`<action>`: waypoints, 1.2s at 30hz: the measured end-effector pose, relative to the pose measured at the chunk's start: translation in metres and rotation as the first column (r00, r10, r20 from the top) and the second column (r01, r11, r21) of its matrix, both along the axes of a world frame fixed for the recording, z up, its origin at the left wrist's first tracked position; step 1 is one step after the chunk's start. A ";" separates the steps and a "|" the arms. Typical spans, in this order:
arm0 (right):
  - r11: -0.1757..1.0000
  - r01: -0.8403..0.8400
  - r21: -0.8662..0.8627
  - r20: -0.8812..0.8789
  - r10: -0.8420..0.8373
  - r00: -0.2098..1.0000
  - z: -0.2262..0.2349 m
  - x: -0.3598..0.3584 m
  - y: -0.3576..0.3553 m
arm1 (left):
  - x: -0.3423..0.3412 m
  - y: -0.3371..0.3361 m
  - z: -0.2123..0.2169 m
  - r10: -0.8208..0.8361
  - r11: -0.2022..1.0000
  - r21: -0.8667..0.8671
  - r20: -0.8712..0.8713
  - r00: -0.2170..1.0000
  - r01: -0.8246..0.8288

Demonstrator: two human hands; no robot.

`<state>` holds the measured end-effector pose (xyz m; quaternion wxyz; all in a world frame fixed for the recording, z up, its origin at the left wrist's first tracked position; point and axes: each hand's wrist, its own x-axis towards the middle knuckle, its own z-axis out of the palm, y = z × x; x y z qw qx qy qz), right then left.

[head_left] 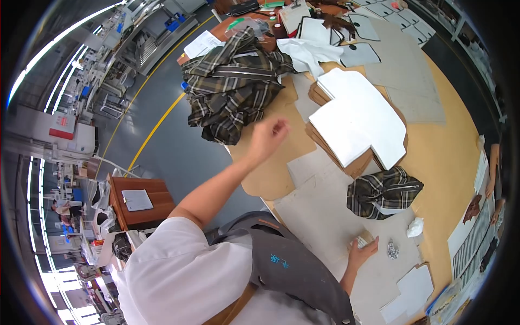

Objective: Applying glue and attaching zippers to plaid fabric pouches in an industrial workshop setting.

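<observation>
My left hand (267,140) is raised over the table with its fingers curled in. Whether it pinches anything small cannot be made out. Just beyond it lies a large heap of dark plaid fabric (233,81) with a long zipper across it. Low on the right, my right hand (364,252) grips a small tan roll (364,238), perhaps tape, at the table surface. Near that hand are a little pile of shiny silvery pieces (392,249) and a crumpled white wad (415,227). Farther up sits a smaller bundled plaid piece (383,192) with a zipper.
White and brown cut panels (360,116) are stacked mid-table. White cloth (309,53) and flat pattern pieces (360,54) lie at the far end. Another person's arms (493,170) show at the right edge. A wooden cabinet (142,201) stands left, beyond the table edge.
</observation>
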<state>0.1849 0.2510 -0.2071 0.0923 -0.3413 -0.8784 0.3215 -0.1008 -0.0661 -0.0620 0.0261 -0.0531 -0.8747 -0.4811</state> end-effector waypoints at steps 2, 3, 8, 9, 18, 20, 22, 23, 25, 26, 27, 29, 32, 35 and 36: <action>0.999 0.008 0.042 0.007 -0.008 1.000 0.012 0.006 0.011 | -0.043 -0.040 0.012 0.078 0.990 -0.093 -0.263 0.962 -0.106; 0.997 0.017 0.073 0.022 -0.019 1.000 0.017 0.010 0.016 | -0.064 -0.060 0.020 0.086 0.969 -0.172 -0.450 0.889 -0.180; 0.978 -0.004 0.207 0.201 -0.039 0.979 0.013 0.030 0.029 | -0.159 -0.125 0.033 0.134 0.661 -0.488 -0.671 0.729 -0.571; 0.979 -0.001 0.205 0.271 -0.055 0.961 0.018 0.030 0.028 | -0.171 -0.136 0.032 0.073 0.595 -0.576 -0.656 0.752 -0.560; 0.926 -0.037 0.377 -0.030 0.052 0.998 0.051 -0.041 -0.033 | -0.218 -0.158 0.081 -0.086 0.853 -0.417 -0.704 0.705 -0.312; 0.983 -0.083 0.165 -0.075 0.096 0.993 0.073 -0.082 -0.077 | -0.214 -0.139 0.060 -0.239 0.730 -0.517 -0.806 0.542 -0.447; 0.976 -0.195 0.095 -0.192 0.211 0.959 0.079 -0.119 -0.115 | -0.220 -0.142 0.050 -0.248 0.675 -0.525 -0.824 0.510 -0.519; 0.961 -0.256 0.103 -0.211 0.272 0.939 0.086 -0.133 -0.133 | -0.233 -0.150 0.050 -0.133 0.697 -0.589 -0.667 0.733 -0.409; 0.943 -0.313 0.109 -0.235 0.331 0.914 0.096 -0.162 -0.164 | -0.258 -0.171 0.064 0.059 0.809 -0.469 -0.537 0.842 -0.356; 0.923 -0.366 0.119 -0.247 0.384 0.890 0.105 -0.174 -0.177 | -0.266 -0.182 0.083 0.081 0.871 -0.311 -0.672 0.736 -0.381; 0.900 -0.417 0.129 -0.259 0.437 0.861 0.114 -0.185 -0.189 | -0.271 -0.190 0.103 0.129 0.888 -0.222 -0.720 0.682 -0.403; 0.871 -0.475 0.126 -0.274 0.491 0.827 0.129 -0.208 -0.209 | -0.276 -0.211 0.143 0.135 0.917 -0.107 -0.824 0.550 -0.385; 0.815 -0.569 0.106 -0.331 0.569 0.753 0.155 -0.235 -0.232 | -0.244 -0.218 0.213 0.251 0.917 0.047 -0.840 0.480 -0.396; 0.789 -0.602 0.122 -0.386 0.596 0.704 0.172 -0.253 -0.240 | -0.195 -0.200 0.256 0.124 0.971 0.223 -0.774 0.621 0.083; 0.798 -0.601 0.055 -0.441 0.559 0.702 0.179 -0.257 -0.241 | -0.180 -0.198 0.262 0.154 0.967 0.253 -0.701 0.696 0.041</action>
